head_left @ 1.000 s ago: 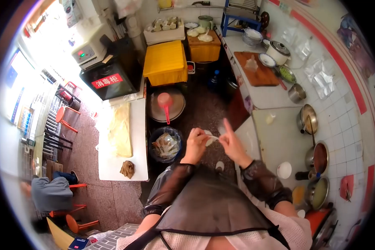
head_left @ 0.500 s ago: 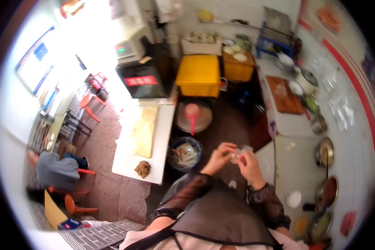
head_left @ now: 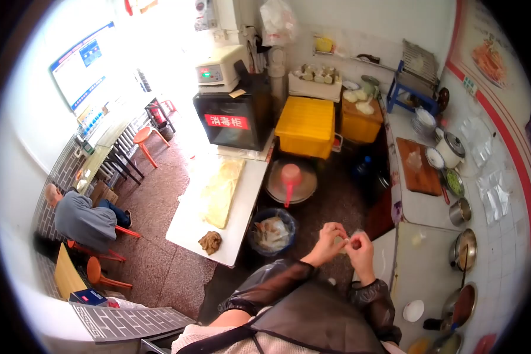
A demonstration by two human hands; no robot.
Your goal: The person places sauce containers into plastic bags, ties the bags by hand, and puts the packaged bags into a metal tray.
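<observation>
In front of my dark apron [head_left: 321, 312], both hands are raised close together. My left hand [head_left: 324, 246] has its fingers bent and closed in a pinch on a small piece of clear, thin plastic [head_left: 349, 237]. My right hand [head_left: 360, 252] pinches the same plastic from the other side, fingers closed. It looks like a small plastic bag or film, mostly hidden by the fingers. Sheer black sleeves [head_left: 277, 283] cover my forearms. Below and left of my hands stands a lined waste bin [head_left: 293, 230] with crumpled plastic and scraps in it.
To the left, a white table [head_left: 233, 248] bears a floury board [head_left: 221, 197] and a brown cloth [head_left: 210, 242]. A pink dipper [head_left: 290, 176] rests on a round lid. Pots [head_left: 464, 248] and a cutting board [head_left: 418, 168] line the right counter. A person [head_left: 85, 221] sits far left.
The camera view has shifted, so the room sits lower and farther right in the picture. My hands have drawn closer together, and less of the plastic shows between them.
</observation>
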